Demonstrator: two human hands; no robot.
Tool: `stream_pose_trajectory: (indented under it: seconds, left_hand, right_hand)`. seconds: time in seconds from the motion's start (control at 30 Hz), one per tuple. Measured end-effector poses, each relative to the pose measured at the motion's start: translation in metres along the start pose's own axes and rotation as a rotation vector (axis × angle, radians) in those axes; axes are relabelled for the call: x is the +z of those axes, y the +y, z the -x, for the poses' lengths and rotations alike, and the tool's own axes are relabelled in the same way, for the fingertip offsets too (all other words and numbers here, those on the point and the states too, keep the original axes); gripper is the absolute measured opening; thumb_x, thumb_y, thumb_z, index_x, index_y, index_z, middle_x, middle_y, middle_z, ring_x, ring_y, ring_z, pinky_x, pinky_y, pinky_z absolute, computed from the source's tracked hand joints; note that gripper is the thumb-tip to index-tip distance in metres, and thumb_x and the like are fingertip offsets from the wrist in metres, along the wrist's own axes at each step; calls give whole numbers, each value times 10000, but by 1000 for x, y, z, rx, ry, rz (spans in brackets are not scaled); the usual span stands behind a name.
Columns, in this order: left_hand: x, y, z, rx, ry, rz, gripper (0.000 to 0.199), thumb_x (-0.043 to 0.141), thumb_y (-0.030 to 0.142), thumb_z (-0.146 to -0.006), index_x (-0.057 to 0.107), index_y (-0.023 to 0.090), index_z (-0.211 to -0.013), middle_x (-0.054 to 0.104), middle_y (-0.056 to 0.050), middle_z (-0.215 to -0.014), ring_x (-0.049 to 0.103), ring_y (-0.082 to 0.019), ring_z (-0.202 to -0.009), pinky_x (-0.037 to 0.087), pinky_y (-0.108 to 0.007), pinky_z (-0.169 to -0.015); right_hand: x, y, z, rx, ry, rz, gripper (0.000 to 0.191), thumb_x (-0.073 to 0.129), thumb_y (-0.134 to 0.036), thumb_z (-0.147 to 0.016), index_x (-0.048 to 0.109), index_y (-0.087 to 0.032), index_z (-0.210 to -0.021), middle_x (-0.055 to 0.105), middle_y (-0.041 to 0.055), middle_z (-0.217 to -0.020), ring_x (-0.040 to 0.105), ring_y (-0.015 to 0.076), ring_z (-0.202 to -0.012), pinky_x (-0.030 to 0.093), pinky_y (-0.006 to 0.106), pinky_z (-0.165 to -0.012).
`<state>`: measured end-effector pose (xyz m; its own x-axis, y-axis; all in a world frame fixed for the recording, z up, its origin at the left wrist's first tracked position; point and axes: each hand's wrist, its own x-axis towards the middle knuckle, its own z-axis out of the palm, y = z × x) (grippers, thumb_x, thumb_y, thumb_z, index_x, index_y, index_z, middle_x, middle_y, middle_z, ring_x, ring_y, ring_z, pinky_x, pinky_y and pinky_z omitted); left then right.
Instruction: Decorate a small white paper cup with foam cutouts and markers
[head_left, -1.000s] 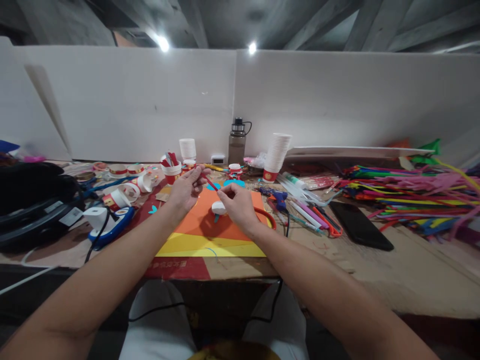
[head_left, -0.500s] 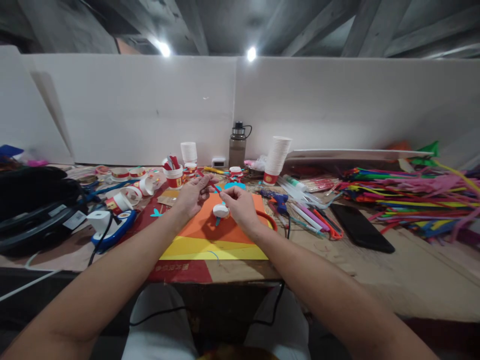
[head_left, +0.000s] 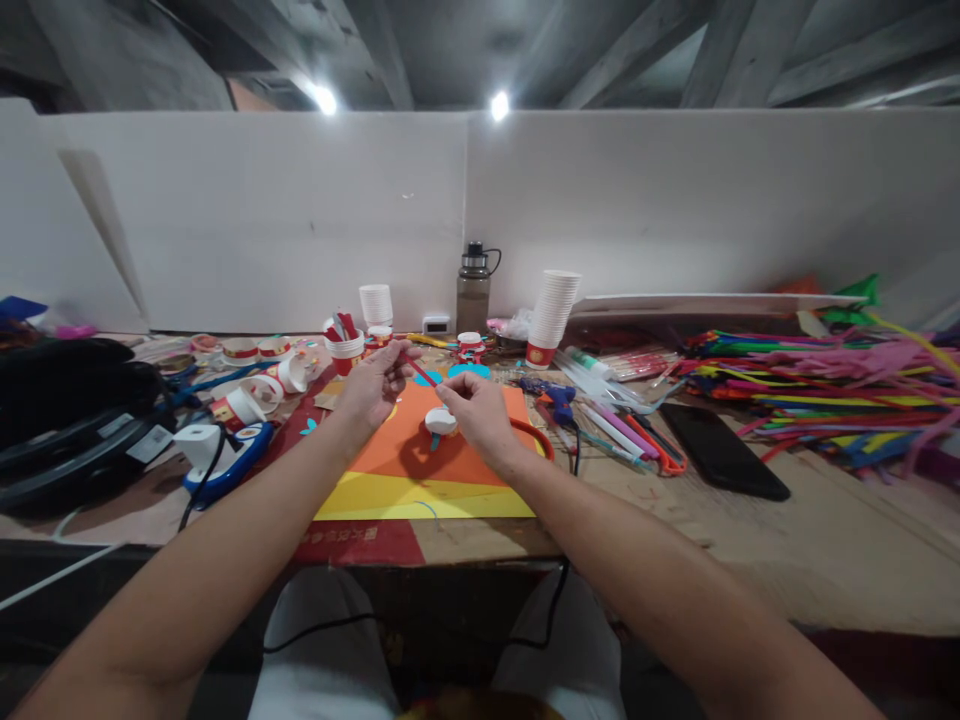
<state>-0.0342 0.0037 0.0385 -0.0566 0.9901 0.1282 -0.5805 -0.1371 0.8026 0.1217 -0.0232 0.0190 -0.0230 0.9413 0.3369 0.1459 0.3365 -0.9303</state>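
A thin red strip [head_left: 424, 374] is held aslant just above the centre of the frame, suspended over an orange sheet [head_left: 386, 455]. Its material cannot be told at this size; by its slimness it is judged light, fairly pliable and easily creased, best gripped near its ends with light fingertip pressure. Its upper end is pinched in the left hand [head_left: 376, 382], thumb and forefinger brought together, the other fingers loosely curled. Its lower end is nipped between the thumb and forefinger of the right hand [head_left: 474, 402], the remaining fingers folded in. Below the strip, a small white-topped piece [head_left: 441, 421] is seen on the orange sheet, overlapped by a yellow sheet [head_left: 352, 500] toward the lower centre. A glue gun [head_left: 556, 402] is seen right of centre.
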Motion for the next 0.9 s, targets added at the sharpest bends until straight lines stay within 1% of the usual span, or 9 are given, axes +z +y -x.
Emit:
stream_pose_trajectory:
  seconds: [0.13,0.2,0.3,0.37,0.43,0.5,0.6,0.67,0.9]
  left_hand:
    - [-1,3,-3,-7,28,33,127,534,150,-908,637,101,-855,723,-64,-743,533,-23,-449,297,-100,-360]
    - [-3,3,-4,-1,39,48,143,515,169,-928,633,101,-885,722,-62,-751,535,-23,-454,300,-101,-363]
    - [-2,0,-4,-20,54,48,207,540,290,-934,622,103,-901,713,-63,-753,549,-34,-467,289,-108,-349]
    - [1,-4,-3,-72,60,18,287,566,380,-913,612,99,-880,705,-71,-743,552,-41,-463,274,-110,-332]
    - [4,-8,0,-111,52,-11,331,589,424,-888,607,95,-864,701,-80,-742,548,-42,-452,266,-110,-322]
    - [7,-12,3,-94,39,-20,298,622,396,-872,606,100,-854,705,-79,-754,552,-42,-452,272,-109,-322]
    - [9,-13,6,-22,24,-28,145,658,243,-850,613,110,-814,711,-59,-766,553,-34,-457,277,-103,-328]
    - [8,-11,6,-5,15,-33,72,658,169,-830,628,111,-798,716,-53,-779,538,-23,-452,277,-98,-330]
    - [2,-9,2,-34,-34,16,54,658,151,-809,655,103,-832,721,-69,-813,521,-12,-464,320,-89,-361]
  right_hand:
    - [-1,-1,1,0,-5,-5,169,613,-340,-722,578,-183,-670,575,-19,-635,517,118,-593,415,250,-581]
    - [-1,-1,1,-3,-1,-1,173,613,-340,-721,574,-183,-661,566,-22,-625,509,117,-588,411,252,-584]
    - [-1,1,0,-3,30,4,174,611,-340,-719,579,-180,-659,563,-23,-620,508,120,-593,408,256,-592]
    - [-2,1,-1,1,56,17,179,606,-344,-727,583,-178,-660,571,-20,-628,510,121,-601,411,259,-606]
    - [-3,0,-1,5,76,41,188,602,-349,-735,584,-179,-658,578,-18,-636,513,122,-607,413,262,-619]
    - [-4,0,-1,4,86,65,191,602,-350,-739,585,-180,-656,583,-17,-641,517,124,-613,413,264,-627]
    - [-3,0,-1,0,90,69,186,604,-347,-744,588,-181,-661,593,-14,-645,527,127,-617,415,262,-625]
    - [-2,1,-1,3,77,63,175,609,-340,-744,591,-183,-669,604,-13,-650,536,128,-617,419,259,-616]
    - [1,10,0,-2,-8,51,141,604,-317,-752,588,-190,-694,623,-4,-676,562,135,-637,425,250,-591]
